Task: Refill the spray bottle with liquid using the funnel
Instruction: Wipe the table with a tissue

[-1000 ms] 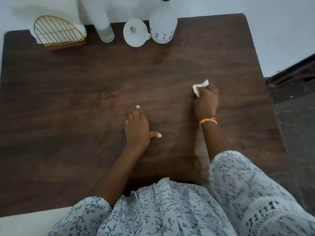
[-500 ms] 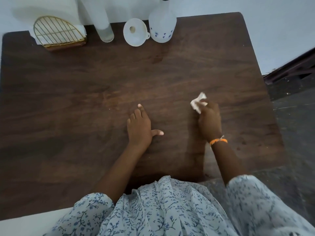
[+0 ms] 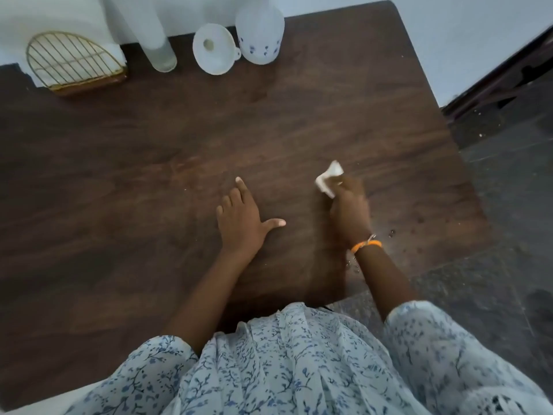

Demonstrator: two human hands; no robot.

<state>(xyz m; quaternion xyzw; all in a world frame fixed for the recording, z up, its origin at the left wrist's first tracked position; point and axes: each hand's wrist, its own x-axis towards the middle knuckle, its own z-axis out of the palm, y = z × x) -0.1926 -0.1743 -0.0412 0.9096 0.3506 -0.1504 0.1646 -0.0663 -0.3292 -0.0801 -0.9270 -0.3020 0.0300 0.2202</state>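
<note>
A white funnel [image 3: 213,48] lies on the dark wooden table [image 3: 149,163] at the back, mouth toward me. To its right stands a frosted white bottle with blue flower marks [image 3: 259,32], its top out of frame. A tall frosted bottle [image 3: 160,50] stands to the funnel's left, its top also cut off. My right hand [image 3: 348,208] grips a crumpled white tissue [image 3: 329,179] against the table, right of centre, and looks blurred. My left hand [image 3: 241,218] rests flat on the table, fingers straight and thumb spread.
A gold wire napkin holder [image 3: 73,62] with white paper sits at the back left. Small water drops [image 3: 392,233] dot the table near my right wrist. The table's right edge drops to a dark floor [image 3: 502,205].
My right hand has dragged the tissue toward me and slightly left across the table. My left hand has stayed flat in place. The camera has dipped a little.
</note>
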